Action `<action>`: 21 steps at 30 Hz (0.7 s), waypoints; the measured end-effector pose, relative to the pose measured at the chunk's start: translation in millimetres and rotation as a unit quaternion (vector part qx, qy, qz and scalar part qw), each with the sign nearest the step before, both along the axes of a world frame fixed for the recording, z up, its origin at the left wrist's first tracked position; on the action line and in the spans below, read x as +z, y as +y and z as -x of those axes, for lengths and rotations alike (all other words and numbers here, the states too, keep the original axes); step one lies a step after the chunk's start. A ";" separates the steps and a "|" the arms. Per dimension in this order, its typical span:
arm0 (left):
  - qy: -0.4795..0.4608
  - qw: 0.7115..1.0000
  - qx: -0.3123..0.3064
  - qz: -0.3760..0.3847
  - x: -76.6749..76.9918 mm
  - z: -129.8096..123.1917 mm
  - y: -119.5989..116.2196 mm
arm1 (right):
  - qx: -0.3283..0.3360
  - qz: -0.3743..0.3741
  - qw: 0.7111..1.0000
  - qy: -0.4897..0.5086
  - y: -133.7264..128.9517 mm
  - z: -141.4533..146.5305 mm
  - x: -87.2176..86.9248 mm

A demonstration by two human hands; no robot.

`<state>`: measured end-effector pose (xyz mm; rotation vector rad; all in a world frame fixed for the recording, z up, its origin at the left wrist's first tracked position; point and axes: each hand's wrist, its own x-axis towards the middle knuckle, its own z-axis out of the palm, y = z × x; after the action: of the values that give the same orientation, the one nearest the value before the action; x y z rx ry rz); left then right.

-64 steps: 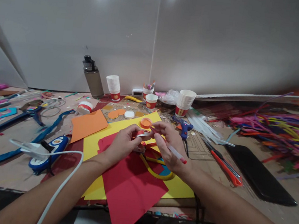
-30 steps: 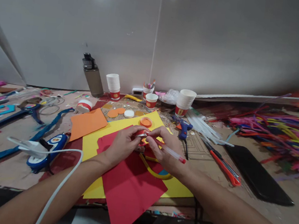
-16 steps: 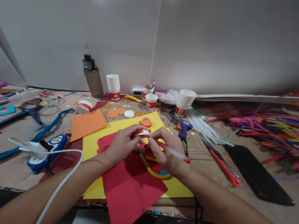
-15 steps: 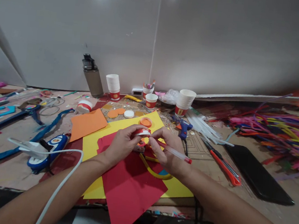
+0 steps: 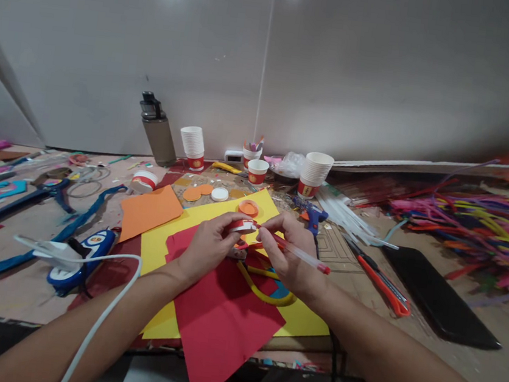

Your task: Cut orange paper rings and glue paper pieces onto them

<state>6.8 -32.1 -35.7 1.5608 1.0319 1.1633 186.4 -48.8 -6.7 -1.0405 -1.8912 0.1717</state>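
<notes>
My left hand (image 5: pixel 212 241) pinches a short red and white paper cup piece (image 5: pixel 242 227) between thumb and fingers, above the paper sheets. A pen with a clear barrel and red end (image 5: pixel 306 257) is in my right hand (image 5: pixel 291 247), slanting down to the right. My right fingertips are close beside the cup piece; whether they touch it I cannot tell. Just behind stands a cup piece with an orange inside (image 5: pixel 248 207). Yellow loop handles (image 5: pixel 261 291), like those of scissors, lie partly hidden under my right hand. Below are a red sheet (image 5: pixel 225 328) and a yellow sheet (image 5: pixel 158 266).
At the back are a bottle (image 5: pixel 159 137), stacked paper cups (image 5: pixel 192 147) and another stack (image 5: pixel 315 173). A blue glue gun (image 5: pixel 313 216), a red cutter knife (image 5: pixel 384 284) and a black phone (image 5: pixel 439 298) lie right. A white cable (image 5: pixel 102 315) crosses my left forearm.
My right hand and the pen have shifted slightly to the right, away from the cup piece. My left hand has stayed nearly still.
</notes>
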 end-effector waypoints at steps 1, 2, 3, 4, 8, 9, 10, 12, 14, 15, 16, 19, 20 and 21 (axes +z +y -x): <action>0.008 1.000 0.001 -0.007 0.4 0.1 0.0 | 0.000 -0.002 1.000 -0.001 0.3 0.0 -0.1; 0.016 1.000 0.002 -0.013 0.8 0.2 0.0 | 0.001 -0.004 1.000 -0.001 0.5 0.0 0.0; 0.024 1.000 0.002 -0.016 1.2 0.3 -0.1 | 0.001 -0.005 1.000 0.000 0.7 0.1 0.2; 0.028 0.999 0.003 -0.018 1.5 0.5 -0.2 | 0.002 -0.004 1.000 -0.001 0.9 0.3 0.4; 0.026 1.000 0.006 -0.009 1.2 1.1 -0.6 | 0.011 0.012 1.000 -0.004 0.9 0.5 0.7; 0.025 1.000 0.003 -0.005 0.9 1.2 -0.5 | 0.011 0.015 1.000 -0.004 0.8 0.5 0.5; 0.025 1.000 0.000 -0.004 0.6 1.2 -0.5 | 0.010 0.017 1.000 -0.003 0.8 0.4 0.3; 0.025 1.000 -0.004 -0.007 0.3 1.0 -0.4 | 0.007 0.018 1.000 0.001 0.7 0.2 0.1; 0.023 1.000 -0.005 -0.007 0.3 0.6 -0.5 | 0.008 0.019 1.000 0.003 0.7 0.0 0.4; 0.021 1.000 -0.005 -0.004 0.3 0.5 -0.7 | 0.010 0.020 1.000 0.004 0.7 0.0 0.9; 0.018 1.000 -0.005 0.002 0.4 0.4 -0.9 | 0.013 0.022 1.000 0.005 0.7 -0.1 1.4; 0.005 1.000 -0.008 0.017 0.8 0.9 -1.1 | 0.021 0.025 0.999 0.001 0.2 -0.1 3.4; -0.001 1.000 -0.008 0.018 1.0 1.2 -0.8 | 0.023 0.024 0.999 -0.002 -0.2 0.0 4.0; -0.006 1.000 -0.006 0.018 1.2 1.6 -0.4 | 0.026 0.022 0.999 -0.005 -0.7 0.1 4.6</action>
<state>5.2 -32.5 -34.5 1.5281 1.0291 1.1382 186.3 -49.5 -2.1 -1.0238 -1.9321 0.2410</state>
